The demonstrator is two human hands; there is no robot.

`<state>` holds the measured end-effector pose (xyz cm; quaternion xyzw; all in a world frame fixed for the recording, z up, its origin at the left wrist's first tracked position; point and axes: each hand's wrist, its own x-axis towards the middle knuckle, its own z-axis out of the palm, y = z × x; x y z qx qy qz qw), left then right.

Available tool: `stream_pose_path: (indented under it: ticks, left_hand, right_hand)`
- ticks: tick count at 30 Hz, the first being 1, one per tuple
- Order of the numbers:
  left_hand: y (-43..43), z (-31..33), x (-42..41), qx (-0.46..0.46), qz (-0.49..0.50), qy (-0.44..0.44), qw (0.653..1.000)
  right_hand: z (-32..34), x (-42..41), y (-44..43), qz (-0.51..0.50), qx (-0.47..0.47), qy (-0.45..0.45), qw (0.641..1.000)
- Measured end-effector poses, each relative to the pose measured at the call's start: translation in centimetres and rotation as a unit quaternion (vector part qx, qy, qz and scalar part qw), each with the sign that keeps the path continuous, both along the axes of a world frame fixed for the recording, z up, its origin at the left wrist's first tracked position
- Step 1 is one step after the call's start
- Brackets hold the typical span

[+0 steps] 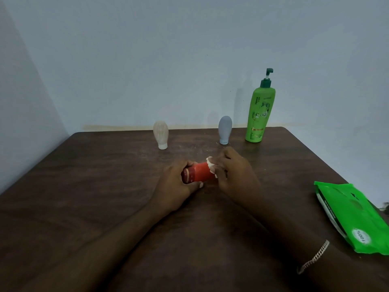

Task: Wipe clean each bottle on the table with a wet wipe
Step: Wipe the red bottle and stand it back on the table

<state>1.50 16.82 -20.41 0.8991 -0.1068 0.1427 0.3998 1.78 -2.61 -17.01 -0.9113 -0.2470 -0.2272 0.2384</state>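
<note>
A bracelet circles the right wrist, low over the surface. At mid-surface the left hand grips a red bottle held sideways. The right hand pinches a wipe against its end. A cream bottle, grey bottle and green pump bottle stand along the far edge, well apart from the hands. A green wipe pack lies at the right edge.

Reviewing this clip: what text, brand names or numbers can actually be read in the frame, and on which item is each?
"Henna": printed vertically near the top of the green pump bottle.
"...ka": end of the brand word at mid-bottle; the rest is blurred.
"100%": on the white round badge of the green wipes pack.
Small print on the pack's side strip and on the red bottle: unreadable.
</note>
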Motion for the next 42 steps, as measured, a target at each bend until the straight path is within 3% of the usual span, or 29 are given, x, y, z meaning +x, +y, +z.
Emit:
stream_pose_path:
  ticks: [5, 11, 19, 28, 36, 42]
  left_hand:
    - [0.0, 0.3, -0.3, -0.031, -0.021, -0.016, 0.999]
    - [0.3, 0.1, -0.1, -0.051, -0.030, -0.007, 0.998]
    - [0.1, 0.2, -0.4, 0.024, -0.055, -0.066, 0.996]
    - [0.6, 0.2, -0.3, 0.064, -0.075, -0.134, 0.986]
    - [0.7, 0.1, -0.2, 0.048, -0.057, -0.098, 0.992]
    - [0.9, 0.4, 0.3, -0.036, -0.029, -0.017, 0.999]
  right_hand:
    - [-0.3, -1.1, 2.2, 0.108, -0.028, -0.030, 0.993]
    - [-1.1, -1.5, 1.1, 0.114, -0.156, -0.100, 0.976]
    - [-0.9, -0.7, 1.7, 0.042, -0.103, -0.055, 0.992]
    - [-0.5, 2.8, -4.2, -0.105, -0.030, 0.045, 0.993]
    - [-0.6, -0.9, 2.2, 0.028, -0.036, 0.001, 0.999]
    - [-1.0, 2.4, -3.6, -0.082, 0.020, 0.026, 0.996]
